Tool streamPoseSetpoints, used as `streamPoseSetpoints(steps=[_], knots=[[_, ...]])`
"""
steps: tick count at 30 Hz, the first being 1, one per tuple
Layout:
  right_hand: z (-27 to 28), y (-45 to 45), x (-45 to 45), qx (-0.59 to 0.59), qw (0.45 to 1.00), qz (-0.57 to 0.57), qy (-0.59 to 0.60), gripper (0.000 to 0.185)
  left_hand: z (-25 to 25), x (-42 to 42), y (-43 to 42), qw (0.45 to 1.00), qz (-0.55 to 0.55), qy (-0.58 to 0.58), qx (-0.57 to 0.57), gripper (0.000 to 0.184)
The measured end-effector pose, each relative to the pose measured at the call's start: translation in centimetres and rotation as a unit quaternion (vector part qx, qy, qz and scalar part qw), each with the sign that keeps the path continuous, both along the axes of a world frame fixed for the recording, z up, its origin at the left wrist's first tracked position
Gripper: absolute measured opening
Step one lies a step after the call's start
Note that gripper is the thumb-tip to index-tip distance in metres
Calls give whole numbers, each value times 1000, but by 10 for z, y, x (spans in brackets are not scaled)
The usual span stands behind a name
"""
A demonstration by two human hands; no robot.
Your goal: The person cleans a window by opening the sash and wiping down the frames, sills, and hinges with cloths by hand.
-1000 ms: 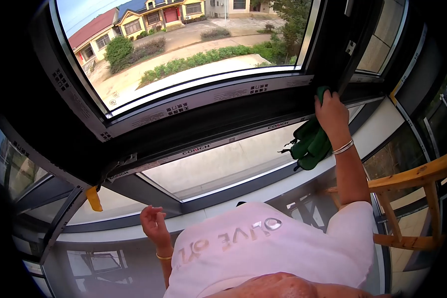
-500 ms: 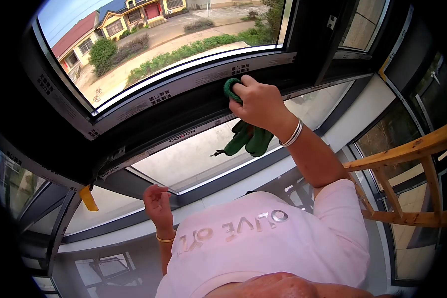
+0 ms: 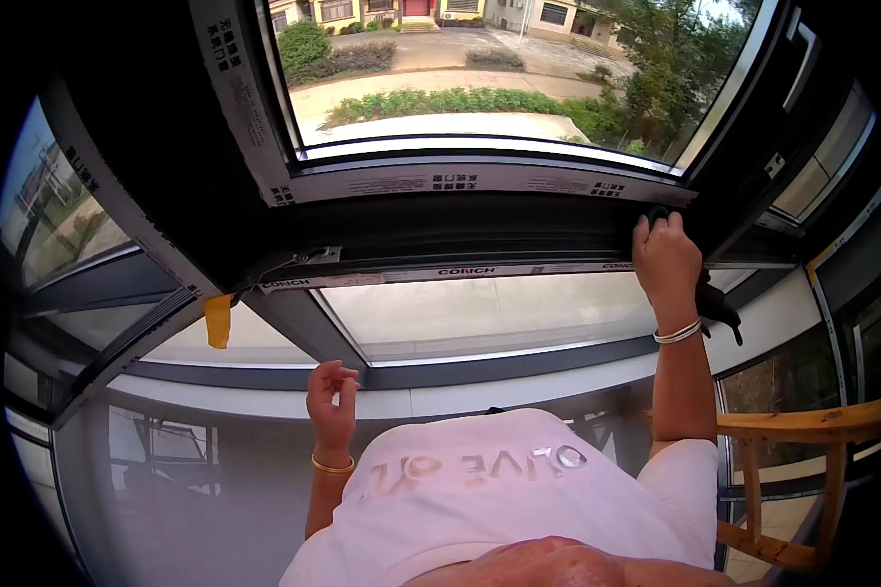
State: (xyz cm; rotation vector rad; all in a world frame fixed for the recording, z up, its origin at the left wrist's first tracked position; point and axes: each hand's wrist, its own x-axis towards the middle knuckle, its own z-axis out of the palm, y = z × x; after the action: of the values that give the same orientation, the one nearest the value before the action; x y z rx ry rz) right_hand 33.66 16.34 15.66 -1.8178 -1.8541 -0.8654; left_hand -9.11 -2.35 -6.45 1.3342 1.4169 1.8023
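Yellow tag: a yellow tag (image 3: 217, 321) is hanging at 9 o'clock, below the metal bracket (image 3: 320, 255), apparently held up by the corner of the frame.
Left hand: at 7 to 8 o'clock, the left hand (image 3: 332, 406) is hovering near the shirt (image 3: 480, 479), touching no frame; its fingers are curling loosely, holding nothing visible, perhaps just for balance.
Window frame: at 12 o'clock, the printed strip (image 3: 480, 182) is running above a black channel (image 3: 440, 230).
Right hand: at 3 o'clock, the right hand (image 3: 668, 266) is reaching to the channel's right end, its fingers closing narrowly around the cloth, probably so the bunched part is fitting the recess.
Cloth: the dark green cloth (image 3: 660, 211) is showing at the fingertips; a dark loose end (image 3: 719, 311) is dangling beside the wrist, likely because only 1 part is being gripped.
Wooden ladder: a wooden ladder (image 3: 803, 424) is standing at 4 o'clock.
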Motion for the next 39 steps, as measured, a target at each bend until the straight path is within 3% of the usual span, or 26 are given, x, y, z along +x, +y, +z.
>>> streamPoseSetpoints(steps=[5,12,14,18,20,22,25,27,28,31,36,39], knots=[[1,-23,-108,12,988,156,-17,26,17,-16,-14,999,37,35,1,28],[5,-41,-258,14,921,389,-23,18,13,-55,-57,992,107,65,21,27],[13,-42,-291,-7,889,429,-158,17,9,-64,-79,991,118,53,19,26],[22,-49,-351,-88,860,433,-254,17,22,-73,-130,977,209,28,-11,26],[38,-50,-372,-191,854,445,-191,19,17,-80,-144,974,226,13,6,26],[36,-40,-390,-209,839,468,-183,21,17,-81,-147,971,240,-10,-5,27],[41,-37,-372,-166,835,491,-186,22,36,-87,-134,978,202,47,14,29],[29,-25,-353,-155,790,592,42,22,61,-88,-114,974,180,129,38,28],[29,-28,-337,-148,795,587,47,22,82,-83,-102,963,169,205,54,28],[24,-40,-258,-80,749,621,216,20,139,-62,-55,944,86,289,136,26],[17,-53,-118,26,757,567,324,14,268,39,40,813,-67,470,336,34],[10,-67,-44,58,796,495,343,13,342,137,92,752,-106,488,431,41]])
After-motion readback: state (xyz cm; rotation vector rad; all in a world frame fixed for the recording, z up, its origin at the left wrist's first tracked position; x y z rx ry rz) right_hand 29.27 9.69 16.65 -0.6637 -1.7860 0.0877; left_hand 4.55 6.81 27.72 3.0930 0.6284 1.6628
